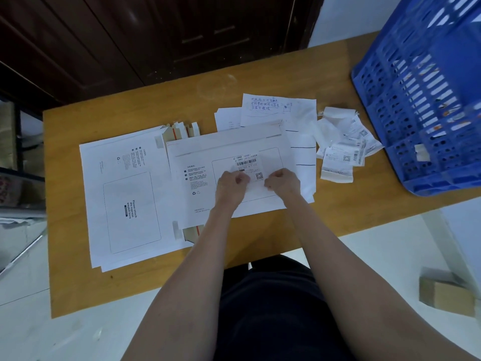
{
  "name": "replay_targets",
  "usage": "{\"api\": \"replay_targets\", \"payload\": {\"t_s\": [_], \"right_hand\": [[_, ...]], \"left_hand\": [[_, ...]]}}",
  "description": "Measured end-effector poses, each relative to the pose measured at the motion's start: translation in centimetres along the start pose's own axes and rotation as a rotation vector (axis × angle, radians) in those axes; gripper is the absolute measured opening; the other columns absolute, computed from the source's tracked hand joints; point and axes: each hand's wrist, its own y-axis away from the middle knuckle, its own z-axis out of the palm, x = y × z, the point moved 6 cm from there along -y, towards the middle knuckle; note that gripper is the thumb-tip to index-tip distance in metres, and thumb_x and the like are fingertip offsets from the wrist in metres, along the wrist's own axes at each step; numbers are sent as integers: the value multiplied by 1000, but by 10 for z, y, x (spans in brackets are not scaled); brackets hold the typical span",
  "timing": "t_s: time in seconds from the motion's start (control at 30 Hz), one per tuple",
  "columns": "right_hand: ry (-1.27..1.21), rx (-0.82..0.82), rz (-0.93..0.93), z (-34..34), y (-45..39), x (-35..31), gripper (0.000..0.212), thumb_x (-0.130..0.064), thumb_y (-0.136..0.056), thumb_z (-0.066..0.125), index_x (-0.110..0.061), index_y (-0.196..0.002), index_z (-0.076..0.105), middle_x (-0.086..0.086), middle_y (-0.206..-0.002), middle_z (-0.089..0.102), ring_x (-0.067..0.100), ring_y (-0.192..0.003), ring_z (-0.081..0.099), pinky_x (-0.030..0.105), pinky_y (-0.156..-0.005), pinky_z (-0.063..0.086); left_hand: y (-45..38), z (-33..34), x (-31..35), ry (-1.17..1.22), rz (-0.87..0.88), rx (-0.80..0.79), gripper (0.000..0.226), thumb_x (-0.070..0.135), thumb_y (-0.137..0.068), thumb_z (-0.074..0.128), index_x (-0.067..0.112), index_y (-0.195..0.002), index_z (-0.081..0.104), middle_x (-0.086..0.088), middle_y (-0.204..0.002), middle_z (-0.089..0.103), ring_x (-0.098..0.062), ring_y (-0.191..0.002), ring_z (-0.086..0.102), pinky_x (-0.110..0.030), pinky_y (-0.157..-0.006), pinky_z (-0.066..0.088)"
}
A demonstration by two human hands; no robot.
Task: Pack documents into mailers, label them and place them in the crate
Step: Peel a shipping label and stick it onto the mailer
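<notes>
The sealed mailer (229,175) lies mid-table, and both hands work a shipping label (248,165) into its printed box: the left hand (230,187) and right hand (282,182) each pinch a lower corner of it. Labelling looks nearly finished; crating remains. Left of the mailer lies a stack of unused mailers (122,199), beyond it loose documents (276,110). To its right, past peeled label backings (343,144), stands the blue crate (426,100), with bare table between.

Both bare forearms stretched forward, left hand (230,185) and right hand (282,182) close together, fingers curled.
</notes>
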Motion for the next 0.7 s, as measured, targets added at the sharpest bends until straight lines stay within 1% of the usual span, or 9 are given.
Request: {"api": "replay_targets", "payload": {"t_s": [0.03, 0.1, 0.2, 0.3, 0.37, 0.47, 0.57, 0.63, 0.7], "right_hand": [[-5, -6, -13, 0, 0, 0, 17, -6, -75, 66, -15, -87, 58, 6, -95, 67, 23, -93, 64, 25, -66, 46], [-3, -21, -40, -1, 2, 0, 18, -3, -76, 65, -16, -87, 57, 3, -90, 64, 21, -87, 61, 23, -65, 45], [5, -41, -83, 0, 5, 0, 16, -1, -78, 60, -15, -86, 63, 0, -83, 62, 15, -74, 55, 17, -56, 41], [25, -17, -94, 2, 6, 1, 9, -13, -81, 60, -10, -81, 69, 2, -74, 61, 14, -65, 50, 19, -53, 38], [53, 12, -89, 5, 5, 1, 20, -26, -80, 64, -6, -77, 65, 3, -72, 57, 18, -65, 49, 23, -59, 39], [297, 46, -125, 10, 6, -1, 35, -40, -76, 74, -11, -84, 55, -1, -82, 54, 18, -72, 54, 29, -67, 44], [457, 34, -216, 14, 6, 1, 45, -34, -72, 79, -15, -92, 43, -1, -96, 46, 20, -78, 53, 30, -71, 43], [437, 13, -273, 12, 2, 4, 45, -28, -71, 81, -16, -92, 43, -1, -97, 46, 17, -79, 51, 27, -72, 41], [389, 9, -319, 8, 0, 8, 42, -24, -68, 83, -17, -89, 47, -2, -91, 49, 13, -75, 49, 22, -67, 38]], "left_hand": [[0, -2, -4, -27, -19, 45, 17, 28, -92, 54, 20, -98, 67, -6, -109, 60, -18, -89, 59, -23, -63, 42], [2, -4, -10, -83, -52, 61, 13, 19, -90, 58, 18, -102, 61, -5, -112, 54, -18, -92, 58, -26, -67, 44], [3, 2, -14, -119, -45, -11, 34, 15, -79, 72, 14, -107, 53, -6, -114, 45, -22, -100, 54, -31, -80, 46], [3, 4, -15, -90, -23, -18, 46, 16, -72, 80, 11, -108, 51, -8, -115, 44, -25, -103, 52, -35, -88, 47], [4, 5, -15, -106, 3, -12, 50, 17, -71, 81, 10, -108, 49, -8, -114, 43, -25, -104, 51, -36, -89, 47], [7, 6, -14, -154, 21, 8, 52, 21, -73, 80, 8, -109, 45, -9, -115, 41, -25, -104, 47, -33, -88, 45], [8, 6, -14, -169, 47, 13, 52, 21, -74, 79, 7, -110, 43, -9, -115, 39, -24, -105, 44, -30, -87, 42], [9, 6, -13, -199, 76, 5, 52, 22, -76, 78, 7, -111, 43, -10, -116, 39, -24, -106, 42, -29, -86, 41], [10, 5, -12, -226, 101, 0, 52, 22, -77, 77, 7, -112, 42, -10, -117, 38, -24, -107, 41, -29, -87, 41]]}}
